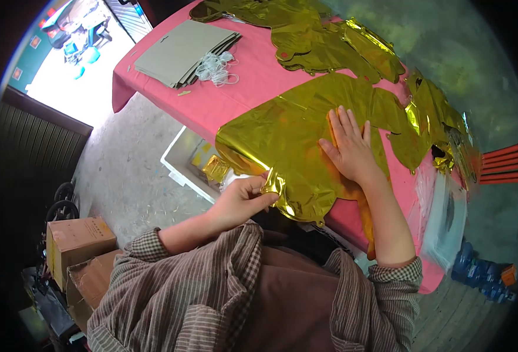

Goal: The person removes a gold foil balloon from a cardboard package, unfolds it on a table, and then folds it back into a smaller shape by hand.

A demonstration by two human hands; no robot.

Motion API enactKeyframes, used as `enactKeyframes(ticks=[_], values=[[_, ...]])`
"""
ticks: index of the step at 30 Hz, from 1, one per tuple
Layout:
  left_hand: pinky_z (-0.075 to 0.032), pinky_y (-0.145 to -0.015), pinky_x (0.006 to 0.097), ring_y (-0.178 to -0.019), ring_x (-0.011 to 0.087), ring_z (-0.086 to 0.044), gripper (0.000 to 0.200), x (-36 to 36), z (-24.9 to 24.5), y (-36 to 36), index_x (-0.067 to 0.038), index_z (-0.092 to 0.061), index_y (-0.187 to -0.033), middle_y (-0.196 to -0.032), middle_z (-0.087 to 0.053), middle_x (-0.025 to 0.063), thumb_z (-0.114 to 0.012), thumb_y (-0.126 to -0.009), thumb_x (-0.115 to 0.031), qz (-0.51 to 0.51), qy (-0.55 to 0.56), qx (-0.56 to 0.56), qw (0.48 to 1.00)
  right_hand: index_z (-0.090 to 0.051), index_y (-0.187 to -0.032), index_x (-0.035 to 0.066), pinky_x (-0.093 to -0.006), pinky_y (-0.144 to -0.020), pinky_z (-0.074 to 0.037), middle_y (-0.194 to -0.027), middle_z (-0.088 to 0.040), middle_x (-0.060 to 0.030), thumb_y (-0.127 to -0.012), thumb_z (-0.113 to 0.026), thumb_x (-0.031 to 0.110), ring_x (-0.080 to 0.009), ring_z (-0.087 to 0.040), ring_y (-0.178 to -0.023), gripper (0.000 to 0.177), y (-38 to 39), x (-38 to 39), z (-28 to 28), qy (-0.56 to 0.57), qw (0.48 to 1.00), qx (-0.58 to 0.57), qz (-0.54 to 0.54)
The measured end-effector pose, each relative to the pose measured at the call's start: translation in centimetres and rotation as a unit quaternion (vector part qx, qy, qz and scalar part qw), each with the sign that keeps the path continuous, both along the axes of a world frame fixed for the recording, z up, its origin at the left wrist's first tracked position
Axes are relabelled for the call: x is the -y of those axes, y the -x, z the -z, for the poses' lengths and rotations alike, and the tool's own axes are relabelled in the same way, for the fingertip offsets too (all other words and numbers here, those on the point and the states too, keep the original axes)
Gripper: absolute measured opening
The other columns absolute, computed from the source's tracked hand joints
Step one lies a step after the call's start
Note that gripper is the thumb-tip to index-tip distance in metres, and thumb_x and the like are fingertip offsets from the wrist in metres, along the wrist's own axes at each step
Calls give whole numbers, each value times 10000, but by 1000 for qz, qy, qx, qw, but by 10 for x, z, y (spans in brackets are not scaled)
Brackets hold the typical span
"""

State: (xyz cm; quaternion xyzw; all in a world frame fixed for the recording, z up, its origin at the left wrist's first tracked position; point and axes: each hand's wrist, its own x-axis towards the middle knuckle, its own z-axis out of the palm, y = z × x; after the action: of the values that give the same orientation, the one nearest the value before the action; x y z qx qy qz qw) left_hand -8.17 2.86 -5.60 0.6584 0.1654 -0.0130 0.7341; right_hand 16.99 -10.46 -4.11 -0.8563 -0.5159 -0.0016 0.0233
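A large gold foil balloon [294, 135] lies flat and uninflated across the near side of the pink-covered table [171, 108]. At its lower left edge, my left hand [244, 196] pinches a crumpled bit of the foil between thumb and fingers. My right hand [350, 146] rests flat on the foil farther right, fingers stretched out and somewhat spread. More flat gold foil balloons [317, 44] are spread over the far side of the table, partly overlapping.
Stacked grey cardboard sheets [179, 50] and a tangle of white string [215, 69] lie at the table's far left. A white bin [179, 161] stands below the edge. Brown boxes [80, 237] are at lower left, blue water bottles [482, 273] at right.
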Motion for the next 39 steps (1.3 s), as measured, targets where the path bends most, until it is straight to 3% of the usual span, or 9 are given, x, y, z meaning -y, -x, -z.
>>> enactKeyframes(ticks=[7, 13, 22, 23, 30, 33, 35, 37, 39], values=[[-342, -506, 222, -568, 18, -421, 172, 6, -24, 0, -4, -581, -783, -632, -498, -49, -612, -894, -132, -24, -110, -18, 994, -204, -1465, 115, -576, -1099, -63, -1525, -173, -126, -926, -372, 528, -281, -147, -1413, 699, 1, 0, -1, 2, 1000, 1, -2], [-318, -503, 224, -555, 18, -392, 225, 4, -27, 0, -1, -536, -717, -584, -452, -54, -610, -888, -128, -31, -118, -19, 992, -210, -1463, 114, -573, -1101, -53, -1524, -175, -127, -926, -370, 533, -282, -145, -1413, 699, 1, 0, -1, -2, 1000, -12, 2], [-367, -557, 183, -590, 0, -448, 142, 3, -23, -3, 1, -607, -805, -647, -540, -70, -586, -898, -104, -53, 8, -22, 998, -223, -1458, 106, -569, -1105, -49, -1519, -183, -141, -915, -372, 552, -295, -152, -1409, 718, 2, 1, 1, -23, 999, -22, 11], [-388, -569, 179, -622, 2, -489, 133, -4, -17, 0, 9, -633, -880, -684, -577, -59, -584, -904, -111, -18, -20, -31, 999, -222, -1458, 103, -570, -1106, -51, -1518, -183, -143, -914, -367, 556, -296, -152, -1409, 723, 3, 0, 1, -21, 999, -23, 11], [-413, -573, 189, -617, 20, -519, 164, -6, -16, -2, 6, -634, -868, -694, -601, -40, -588, -915, -144, -42, 8, -16, 999, -210, -1460, 96, -571, -1108, -62, -1518, -180, -147, -908, -352, 574, -299, -151, -1408, 744, 6, -2, -1, -16, 999, -40, 18], [-434, -580, 197, -612, 39, -541, 198, -25, -28, 1, 11, -632, -862, -691, -614, -11, -591, -919, -175, 22, -14, -42, 999, -213, -1458, 94, -576, -1105, -74, -1516, -182, -149, -908, -353, 573, -306, -151, -1406, 742, 5, -2, 2, -19, 999, -34, 17], [-461, -538, 232, -520, 80, -544, 326, -44, -46, -2, 27, -647, -763, -589, -584, 15, -599, -911, -260, 114, -136, -135, 975, -214, -1457, 93, -579, -1103, -80, -1515, -183, -151, -908, -356, 571, -308, -152, -1405, 741, 5, -3, 1, -19, 999, -35, 19], [-460, -506, 254, -487, 98, -553, 381, -55, -73, -14, 28, -636, -711, -563, -589, 36, -603, -905, -298, 142, -143, -123, 972, -215, -1455, 91, -582, -1101, -87, -1514, -183, -153, -908, -358, 569, -311, -153, -1404, 740, 5, -1, 0, -19, 999, -35, 20], [-486, -571, 299, -564, 181, -604, 308, -58, -96, -35, 21, -631, -741, -628, -607, 78, -602, -893, -246, 180, -251, -76, 948, -218, -1453, 88, -587, -1098, -99, -1512, -187, -156, -907, -370, 560, -316, -158, -1402, 737, 6, -2, 0, -23, 999, -34, 16]])
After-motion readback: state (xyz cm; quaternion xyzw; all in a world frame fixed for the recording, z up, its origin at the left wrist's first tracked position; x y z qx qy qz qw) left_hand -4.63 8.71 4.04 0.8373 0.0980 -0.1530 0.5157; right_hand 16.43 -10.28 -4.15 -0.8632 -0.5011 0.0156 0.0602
